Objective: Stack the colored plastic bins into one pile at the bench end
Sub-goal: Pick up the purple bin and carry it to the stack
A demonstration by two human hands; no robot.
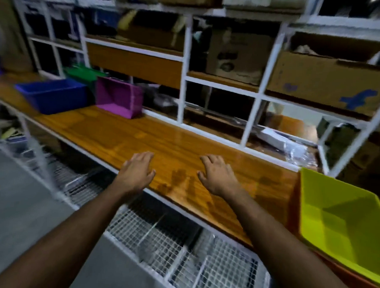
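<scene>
With both my left hand (138,171) and right hand (218,175) open and empty above the tabletop (123,138), I judge the pile barely started: the lime bin (343,220) is nested in an orange bin (353,282), while blue bin (53,96), purple bin (118,99) and green bin (83,74) wait far off.

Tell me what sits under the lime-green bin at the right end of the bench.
The lime-green bin is nested in an orange bin; only the orange rim and wall show. Its inside is covered, so anything beneath cannot be seen.

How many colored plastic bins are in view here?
5: blue bin, green bin and purple bin at the far left; lime bin nested in an orange bin at right. Others may be hidden.
</scene>
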